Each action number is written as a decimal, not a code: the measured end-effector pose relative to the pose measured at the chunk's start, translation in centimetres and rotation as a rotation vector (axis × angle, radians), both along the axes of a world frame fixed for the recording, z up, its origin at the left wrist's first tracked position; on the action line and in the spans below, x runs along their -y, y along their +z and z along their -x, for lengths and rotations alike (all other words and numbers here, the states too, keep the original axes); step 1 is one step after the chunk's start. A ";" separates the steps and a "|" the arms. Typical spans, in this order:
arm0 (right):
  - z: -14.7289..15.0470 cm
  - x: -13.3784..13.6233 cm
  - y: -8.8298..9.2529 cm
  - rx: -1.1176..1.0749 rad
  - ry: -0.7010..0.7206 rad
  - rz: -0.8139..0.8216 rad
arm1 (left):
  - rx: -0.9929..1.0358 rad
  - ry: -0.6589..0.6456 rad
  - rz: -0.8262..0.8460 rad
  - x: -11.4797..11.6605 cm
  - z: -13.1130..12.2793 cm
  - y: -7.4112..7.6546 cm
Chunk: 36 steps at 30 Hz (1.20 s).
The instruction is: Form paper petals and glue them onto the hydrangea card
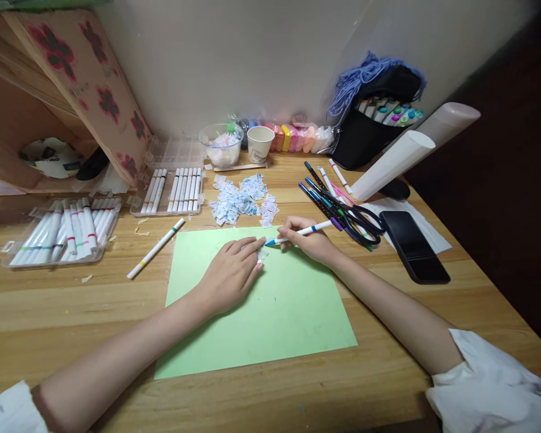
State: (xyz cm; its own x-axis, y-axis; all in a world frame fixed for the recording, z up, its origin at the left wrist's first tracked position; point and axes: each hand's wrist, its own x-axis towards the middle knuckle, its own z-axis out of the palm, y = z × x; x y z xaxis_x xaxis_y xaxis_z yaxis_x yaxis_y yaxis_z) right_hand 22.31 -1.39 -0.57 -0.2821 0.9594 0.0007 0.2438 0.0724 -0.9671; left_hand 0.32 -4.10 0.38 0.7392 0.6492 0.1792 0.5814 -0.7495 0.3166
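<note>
The left hand (234,270) hides most of a small paper scrap (262,255); both sleeves run off the near edge.

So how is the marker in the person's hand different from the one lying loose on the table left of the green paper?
The held marker has a blue band and its blue tip bared, gripped in the right hand over the green paper. The loose marker has yellow and green bands, is capped, and lies untouched on the bare table. The held one points left towards the left hand; the loose one slants away. Both are slim and white-bodied.
</note>
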 end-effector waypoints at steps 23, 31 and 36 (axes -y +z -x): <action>-0.1 0.0 0.1 0.038 -0.065 -0.026 | -0.018 0.005 0.009 0.0 0.0 0.0; -0.3 -0.3 -0.2 -0.011 -0.113 -0.012 | -0.015 0.014 0.029 0.1 0.0 0.1; -0.1 0.0 0.0 -0.191 -0.151 -0.066 | 0.029 0.024 0.047 0.1 0.1 0.0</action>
